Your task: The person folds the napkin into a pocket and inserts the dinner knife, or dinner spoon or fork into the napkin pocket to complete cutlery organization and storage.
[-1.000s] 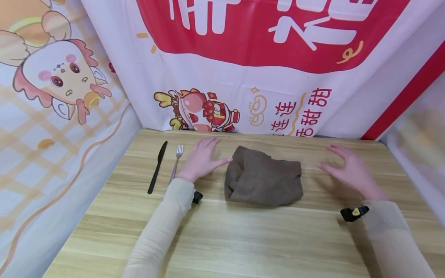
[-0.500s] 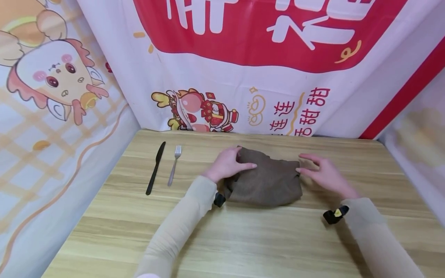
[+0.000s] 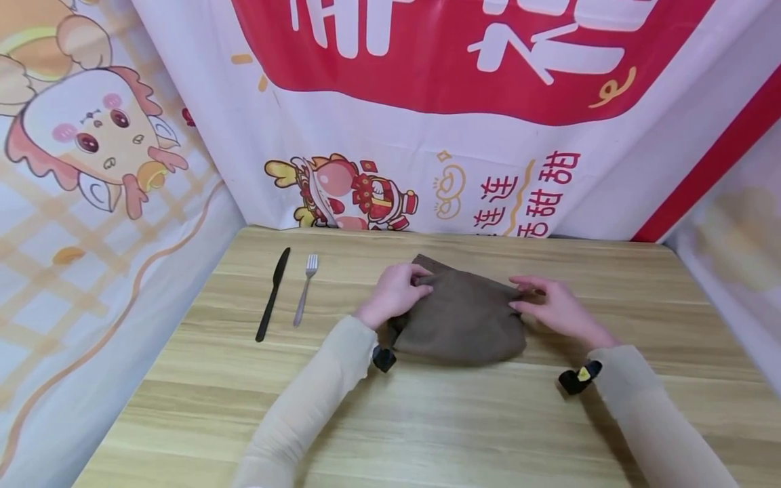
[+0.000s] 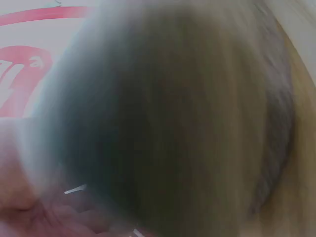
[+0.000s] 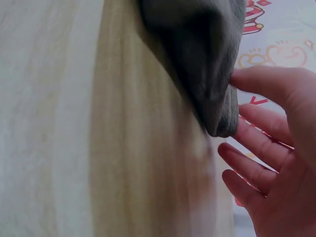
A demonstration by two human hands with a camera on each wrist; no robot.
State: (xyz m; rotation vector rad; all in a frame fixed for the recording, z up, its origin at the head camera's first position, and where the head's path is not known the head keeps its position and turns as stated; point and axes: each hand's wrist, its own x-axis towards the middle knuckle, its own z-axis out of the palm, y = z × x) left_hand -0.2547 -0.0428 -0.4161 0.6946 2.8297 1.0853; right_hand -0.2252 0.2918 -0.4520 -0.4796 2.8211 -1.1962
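Note:
A folded dark brown cloth point(image 3: 466, 318) lies bunched in the middle of the wooden table. At its upper left, my left hand point(image 3: 396, 291) pinches the fabric between thumb and fingers. My right hand point(image 3: 558, 308) pinches the cloth's right edge, its thumb in front and fingers behind. In the right wrist view, the cloth's corner point(image 5: 224, 108) hangs between the thumb and the fingers of my right hand point(image 5: 276, 133). The left wrist view is mostly covered by a dark blur, with part of my left hand point(image 4: 59, 212) at the lower left.
Left of the cloth, a fork point(image 3: 305, 291) and a black knife point(image 3: 272, 295) lie side by side on the table point(image 3: 427, 420). A printed curtain point(image 3: 366, 129) hangs along the table's back edge, with more printed fabric point(image 3: 91, 271) at the left.
Both hands have moved inward from either side of the cloth and now pinch it. The cloth's upper part has been pulled up slightly and its folds have shifted.

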